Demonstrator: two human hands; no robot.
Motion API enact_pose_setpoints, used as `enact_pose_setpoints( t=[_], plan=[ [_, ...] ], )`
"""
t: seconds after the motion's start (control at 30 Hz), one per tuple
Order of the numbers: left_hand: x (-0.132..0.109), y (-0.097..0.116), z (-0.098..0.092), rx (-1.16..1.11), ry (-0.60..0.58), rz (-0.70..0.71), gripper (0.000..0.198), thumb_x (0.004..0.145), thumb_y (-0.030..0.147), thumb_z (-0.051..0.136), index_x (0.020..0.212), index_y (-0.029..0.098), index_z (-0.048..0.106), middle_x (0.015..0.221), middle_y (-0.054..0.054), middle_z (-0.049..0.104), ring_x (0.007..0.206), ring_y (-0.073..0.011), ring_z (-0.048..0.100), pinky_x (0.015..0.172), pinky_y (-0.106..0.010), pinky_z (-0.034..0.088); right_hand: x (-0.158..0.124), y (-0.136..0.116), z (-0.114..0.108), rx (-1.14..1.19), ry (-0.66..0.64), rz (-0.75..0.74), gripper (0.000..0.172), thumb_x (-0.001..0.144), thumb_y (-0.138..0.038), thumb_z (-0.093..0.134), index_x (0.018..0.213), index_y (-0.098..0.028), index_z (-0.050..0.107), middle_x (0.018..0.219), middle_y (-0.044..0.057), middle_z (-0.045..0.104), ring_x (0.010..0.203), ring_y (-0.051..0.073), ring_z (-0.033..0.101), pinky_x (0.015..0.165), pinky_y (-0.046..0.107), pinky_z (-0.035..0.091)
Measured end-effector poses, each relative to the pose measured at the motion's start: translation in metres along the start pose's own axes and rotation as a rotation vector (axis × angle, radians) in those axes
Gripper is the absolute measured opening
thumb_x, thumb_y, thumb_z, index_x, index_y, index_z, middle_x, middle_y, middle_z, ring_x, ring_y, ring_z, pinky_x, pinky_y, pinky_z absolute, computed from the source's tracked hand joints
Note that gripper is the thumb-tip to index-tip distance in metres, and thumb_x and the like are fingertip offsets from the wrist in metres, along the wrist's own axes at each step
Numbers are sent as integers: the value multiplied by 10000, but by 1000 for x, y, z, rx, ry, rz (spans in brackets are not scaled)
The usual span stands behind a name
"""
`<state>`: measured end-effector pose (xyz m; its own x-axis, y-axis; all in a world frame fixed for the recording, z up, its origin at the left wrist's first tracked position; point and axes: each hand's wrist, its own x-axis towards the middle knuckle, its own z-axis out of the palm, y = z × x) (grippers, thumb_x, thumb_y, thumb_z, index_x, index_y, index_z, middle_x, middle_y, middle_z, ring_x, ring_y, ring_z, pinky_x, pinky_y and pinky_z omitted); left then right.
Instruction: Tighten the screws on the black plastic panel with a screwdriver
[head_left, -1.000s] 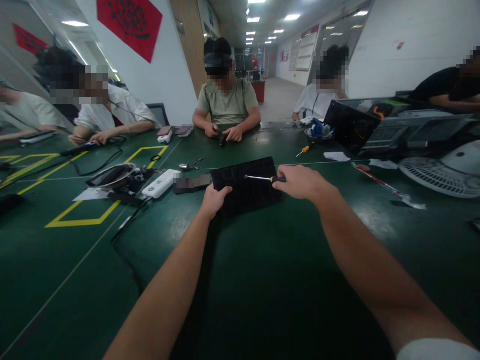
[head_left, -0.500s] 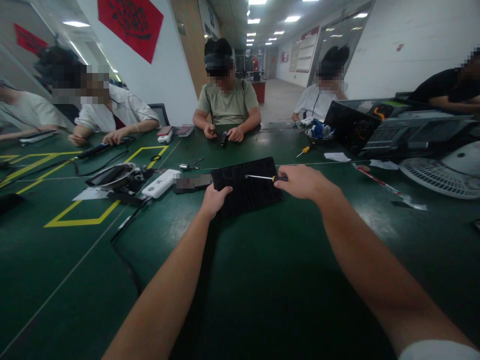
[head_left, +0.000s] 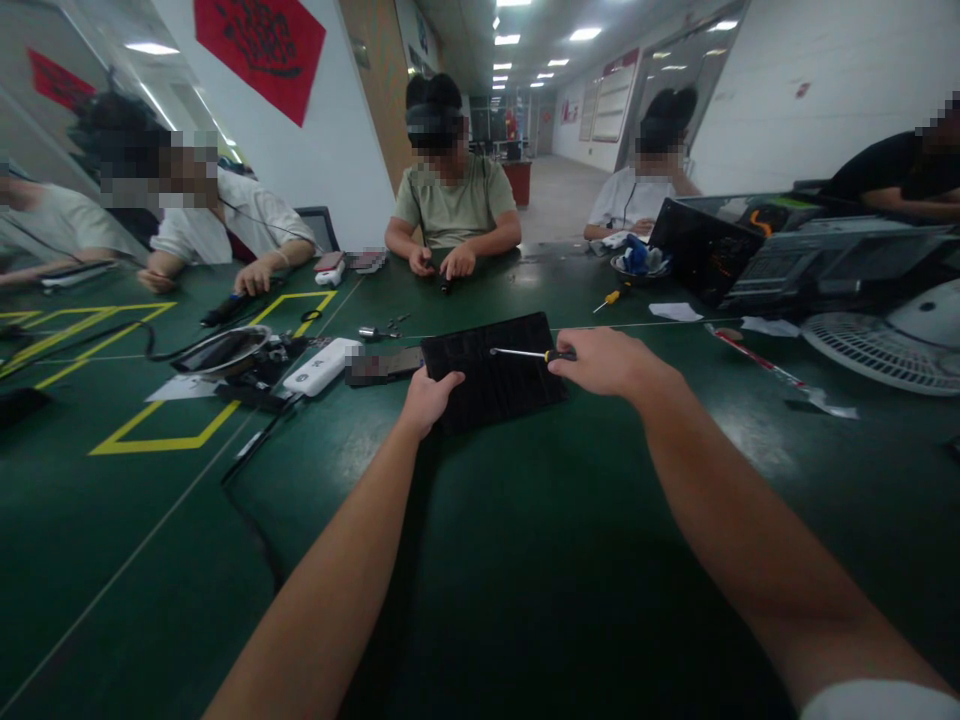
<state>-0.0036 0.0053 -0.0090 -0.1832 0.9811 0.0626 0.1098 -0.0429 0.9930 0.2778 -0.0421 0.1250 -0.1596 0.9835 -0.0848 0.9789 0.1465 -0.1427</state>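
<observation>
A flat, black rectangular panel (head_left: 499, 385) is held tilted above the green table, with moulded lines on its upper face. My left hand (head_left: 431, 398) grips its left edge, thumb on top and the other fingers hidden beneath. In my right hand (head_left: 600, 362) is a screwdriver (head_left: 525, 353), its black-and-yellow handle wrapped by the fingers. The metal shaft points left across the panel, and its tip lies at a small light spot near the panel's upper middle. Whether that spot is a screw is too small to tell.
Left of the panel lie a phone-like slab (head_left: 386, 367), a white power bank (head_left: 322, 367) and a round metal-rimmed part (head_left: 225, 352). Beyond are a yellow screwdriver (head_left: 613, 297), a computer case (head_left: 832, 262) and a white fan (head_left: 892, 345). Several people sit around the green table (head_left: 570, 560).
My hands, the panel and the screwdriver stay almost in place. Across the table, a person's hand has shifted over a small black object; at left, another person's hand has moved along a black tool.
</observation>
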Motion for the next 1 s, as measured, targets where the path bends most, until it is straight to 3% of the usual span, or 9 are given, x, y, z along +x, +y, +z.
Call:
enact_pose_setpoints(
  t=[0.73,1.0],
  plan=[
    [3,-4,-2,28,-16,14,409,605,391,826,941,170,748,925,-67,770,922,-297,720,887,-427,564,1,1,1,21,-12,1,357,961,-498,545,1181,-252,683,1153,132,731,1024,329,674,785,436,483],
    [-4,6,0,9,-15,-3,392,608,373,815,935,169,745,924,-66,780,932,-299,728,896,-424,563,2,2,1,23,-18,-10,356,961,-503,540,1180,-260,681,1147,127,731,1023,331,674,775,432,478]
  ],
)
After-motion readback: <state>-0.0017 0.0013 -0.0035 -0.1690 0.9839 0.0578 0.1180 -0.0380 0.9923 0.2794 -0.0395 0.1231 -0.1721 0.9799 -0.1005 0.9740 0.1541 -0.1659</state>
